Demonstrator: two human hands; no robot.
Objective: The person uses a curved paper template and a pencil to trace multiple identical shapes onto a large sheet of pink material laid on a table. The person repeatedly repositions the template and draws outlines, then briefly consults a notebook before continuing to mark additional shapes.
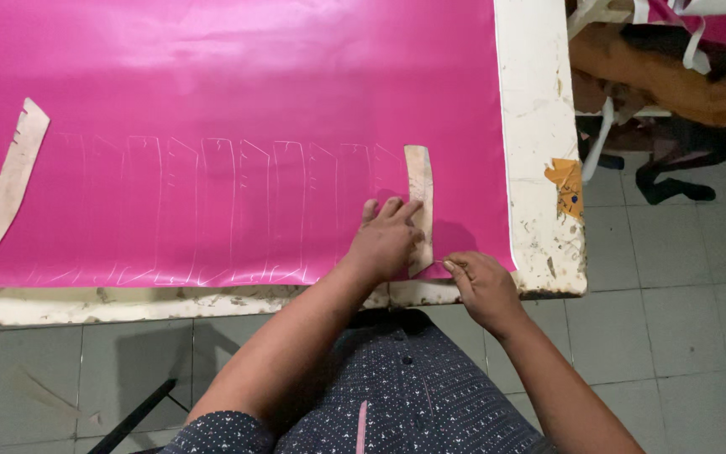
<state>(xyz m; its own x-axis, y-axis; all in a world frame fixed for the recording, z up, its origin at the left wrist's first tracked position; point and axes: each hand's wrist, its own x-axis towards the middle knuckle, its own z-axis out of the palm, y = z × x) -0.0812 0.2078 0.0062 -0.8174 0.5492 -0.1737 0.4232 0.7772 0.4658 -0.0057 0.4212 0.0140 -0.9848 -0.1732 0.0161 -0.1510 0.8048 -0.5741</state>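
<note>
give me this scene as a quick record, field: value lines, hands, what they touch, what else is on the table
left hand: left hand flat, pressing the cardboard template onto the pink sheet
right hand: right hand pinching a thin marking tool, too small to tell, at the template's lower edge
sheet marks: row of traced outlines left of the template
other item: second template lying at the sheet's left end
surface: worn white table, tiled floor beside it

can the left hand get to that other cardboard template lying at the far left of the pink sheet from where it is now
Probably, but not without letting go. The left hand presses flat on the template near the right edge, and the other template lies across the pink sheet with nothing between them.
</note>
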